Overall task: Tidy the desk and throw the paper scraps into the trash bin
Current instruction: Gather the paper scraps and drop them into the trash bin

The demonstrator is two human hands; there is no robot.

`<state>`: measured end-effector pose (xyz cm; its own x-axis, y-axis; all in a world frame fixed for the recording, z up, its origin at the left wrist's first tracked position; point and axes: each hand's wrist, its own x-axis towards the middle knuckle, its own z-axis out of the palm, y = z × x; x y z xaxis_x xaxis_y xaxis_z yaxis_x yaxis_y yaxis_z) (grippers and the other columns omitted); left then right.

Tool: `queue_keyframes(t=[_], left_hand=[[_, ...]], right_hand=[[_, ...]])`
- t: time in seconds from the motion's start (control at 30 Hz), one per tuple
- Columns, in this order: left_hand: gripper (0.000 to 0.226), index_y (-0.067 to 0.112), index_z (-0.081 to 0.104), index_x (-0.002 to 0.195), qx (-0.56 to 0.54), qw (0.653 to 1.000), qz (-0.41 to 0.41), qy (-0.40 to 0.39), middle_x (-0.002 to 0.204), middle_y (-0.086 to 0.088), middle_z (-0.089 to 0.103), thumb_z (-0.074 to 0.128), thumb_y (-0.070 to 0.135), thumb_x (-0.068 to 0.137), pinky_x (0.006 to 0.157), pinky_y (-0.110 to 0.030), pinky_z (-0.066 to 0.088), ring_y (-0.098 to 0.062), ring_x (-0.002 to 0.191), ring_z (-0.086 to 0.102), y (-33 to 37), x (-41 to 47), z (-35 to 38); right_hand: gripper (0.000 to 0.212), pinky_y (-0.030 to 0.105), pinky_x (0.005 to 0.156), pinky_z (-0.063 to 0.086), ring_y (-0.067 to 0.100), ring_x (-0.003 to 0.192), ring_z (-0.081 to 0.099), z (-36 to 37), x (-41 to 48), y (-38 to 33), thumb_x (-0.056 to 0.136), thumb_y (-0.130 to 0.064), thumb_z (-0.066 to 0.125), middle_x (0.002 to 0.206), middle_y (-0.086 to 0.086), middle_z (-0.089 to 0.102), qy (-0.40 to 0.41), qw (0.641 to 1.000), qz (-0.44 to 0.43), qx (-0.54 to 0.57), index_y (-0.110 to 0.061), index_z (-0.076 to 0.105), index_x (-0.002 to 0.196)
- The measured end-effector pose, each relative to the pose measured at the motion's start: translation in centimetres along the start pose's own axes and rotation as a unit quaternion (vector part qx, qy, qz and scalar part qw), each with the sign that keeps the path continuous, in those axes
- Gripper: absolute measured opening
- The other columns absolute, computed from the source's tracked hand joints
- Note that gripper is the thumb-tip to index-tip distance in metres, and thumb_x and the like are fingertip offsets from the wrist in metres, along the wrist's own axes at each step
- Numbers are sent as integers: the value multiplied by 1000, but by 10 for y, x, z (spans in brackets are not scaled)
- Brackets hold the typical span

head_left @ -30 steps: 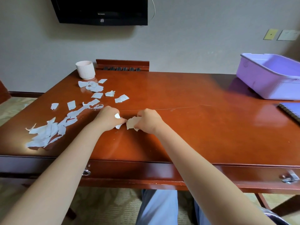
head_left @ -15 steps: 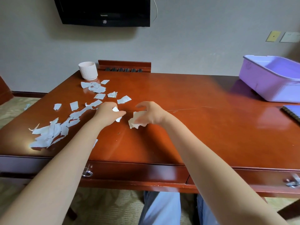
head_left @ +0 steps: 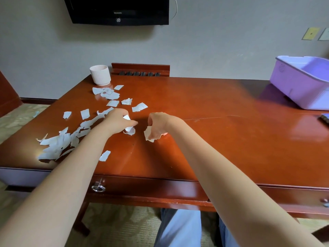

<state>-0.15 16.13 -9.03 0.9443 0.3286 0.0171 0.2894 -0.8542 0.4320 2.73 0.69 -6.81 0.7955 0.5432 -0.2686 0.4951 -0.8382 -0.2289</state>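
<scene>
Several white paper scraps [head_left: 57,143] lie scattered over the left half of the red-brown desk [head_left: 222,139], from the near left edge back toward a white ribbed cup [head_left: 100,75]. My left hand [head_left: 118,122] is curled round a few white scraps [head_left: 129,130] near the desk's middle. Just to its right, my right hand [head_left: 158,124] grips a small bunch of crumpled scraps [head_left: 148,135], its fingers pointing down at the desk. One loose scrap [head_left: 105,155] lies beside my left forearm. No trash bin is in view.
A lilac plastic tub [head_left: 300,86] stands at the desk's far right, with a dark notebook corner [head_left: 324,117] in front of it. A wooden rack [head_left: 140,69] sits at the back edge. Drawer pulls [head_left: 98,187] face me.
Both hands have lifted slightly and moved farther from me over the desk, each keeping its scraps. A scrap now lies by my left forearm. The camera tilted up a little.
</scene>
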Motion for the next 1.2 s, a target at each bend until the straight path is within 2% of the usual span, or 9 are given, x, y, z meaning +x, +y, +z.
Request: queue_keyframes(t=[0.1,0.27,0.4,0.5,0.7,0.8,0.87,1.0,1.2], left_hand=[[27,12,54,93,45,998,8,-39,90,-9,55,64,35,85,59,-21,41,-20,83,54,-3,-2,-1],[29,10,54,85,81,994,13,-66,80,-8,51,66,36,83,56,-22,37,-18,74,50,-2,-4,-3],[31,7,57,96,97,993,9,-62,88,-12,57,65,35,85,54,-20,37,-21,77,55,4,0,0],[31,8,57,101,100,993,4,-67,90,-12,57,65,32,85,54,-20,38,-20,77,55,6,3,1],[28,8,63,110,75,993,-8,-90,105,-14,60,66,19,85,74,-28,49,-25,93,60,11,7,1],[22,2,66,100,55,996,-49,-57,82,-12,56,63,17,84,62,-24,45,-22,76,57,15,9,0],[25,-1,63,101,58,996,-61,-19,83,-13,56,60,18,85,66,-25,47,-24,80,59,21,14,-1],[38,-2,57,116,48,996,-64,45,109,-19,61,57,26,90,86,-31,52,-30,101,61,29,35,-1],[31,-5,59,112,27,999,-44,-14,98,-16,55,58,16,89,84,-32,48,-29,100,57,31,71,-1]], right_hand=[[51,24,79,46,19,98,53,-1,0,0,85,-28,68,123,7,59,5,1000,-20,-24,-11,52,130],[46,21,81,42,17,92,50,0,1,-6,93,-30,57,127,6,59,-10,998,-33,-48,-10,52,134],[42,23,71,44,20,88,53,4,-2,-3,89,-22,63,120,9,62,7,999,-30,-40,-8,56,128],[42,26,74,48,21,90,53,8,-2,0,87,-15,64,119,10,60,16,1000,-22,6,-7,53,127],[44,24,78,47,20,93,54,10,-1,-2,87,-21,65,121,9,60,20,1000,-6,13,-7,53,128],[41,26,73,51,22,98,59,11,0,1,88,-21,64,120,9,61,28,999,-13,15,-8,56,126],[41,23,64,48,22,93,57,8,1,8,87,-20,64,118,8,61,62,996,-10,61,-8,57,126],[35,16,47,36,19,82,54,-2,8,28,86,-16,63,101,7,59,146,971,14,187,-7,58,119],[19,18,48,40,19,79,55,-5,29,53,83,-16,65,94,2,55,176,942,34,283,-12,56,99]])
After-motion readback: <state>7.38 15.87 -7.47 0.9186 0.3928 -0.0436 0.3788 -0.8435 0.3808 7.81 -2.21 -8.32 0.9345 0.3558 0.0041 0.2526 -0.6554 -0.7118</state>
